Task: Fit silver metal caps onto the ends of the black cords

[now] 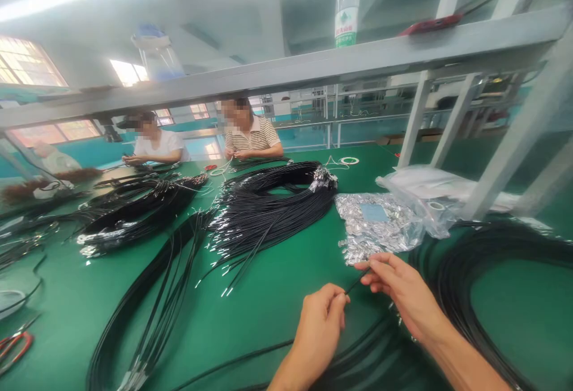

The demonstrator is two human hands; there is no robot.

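Left hand (321,319), right hand (398,286) – one black cable (357,285) (pinched), two hands.

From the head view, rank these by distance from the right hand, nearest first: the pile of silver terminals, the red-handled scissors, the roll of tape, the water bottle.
1. Pile of silver terminals, just above the right hand.
2. Roll of tape, farther back on the table.
3. Water bottle, up on the shelf.
4. Red-handled scissors, far left table edge.

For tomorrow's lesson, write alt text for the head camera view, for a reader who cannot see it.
Two bare hands, the left hand and the right hand, pinch a thin black wire between them above a green table. Bundles of black wires and a pile of small silver parts lie beyond; two other people work at the far side.
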